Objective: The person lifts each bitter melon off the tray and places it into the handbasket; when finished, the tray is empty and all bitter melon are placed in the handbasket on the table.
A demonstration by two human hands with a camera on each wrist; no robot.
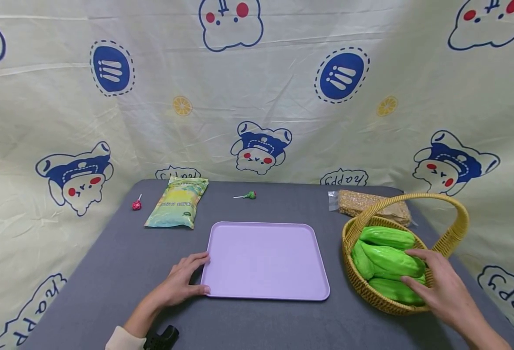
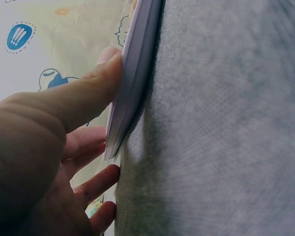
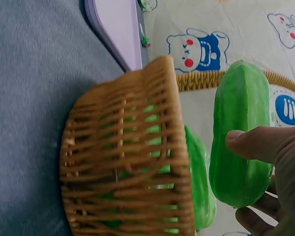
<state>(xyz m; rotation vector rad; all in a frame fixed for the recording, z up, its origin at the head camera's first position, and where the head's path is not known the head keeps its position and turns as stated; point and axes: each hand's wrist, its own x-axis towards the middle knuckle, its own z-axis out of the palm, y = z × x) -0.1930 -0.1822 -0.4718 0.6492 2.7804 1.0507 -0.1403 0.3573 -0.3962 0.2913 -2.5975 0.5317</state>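
A lilac rectangular tray [image 1: 267, 260] lies flat on the table's middle. My left hand [image 1: 182, 277] rests at its left edge, thumb and fingertips touching the rim; in the left wrist view the thumb lies straight against the tray's side [image 2: 132, 73]. To the right stands a wicker basket [image 1: 363, 291] with a tall handle, holding several green ridged, cucumber-like vegetables [image 1: 385, 236]. My right hand [image 1: 442, 284] reaches over its right side and grips the upper one [image 1: 390, 260]. Seen from the right wrist, the thumb lies across this vegetable [image 3: 241, 108], above the rim, with other fingers partly hidden behind it.
A green-yellow packet [image 1: 178, 203] lies at the back left, beside a red lollipop [image 1: 136, 205]. Behind the tray is a green lollipop [image 1: 251, 195]. A clear pack of tan grains [image 1: 366, 203] lies behind the basket. A printed curtain [image 1: 283, 78] hangs around the grey table [image 1: 108, 272].
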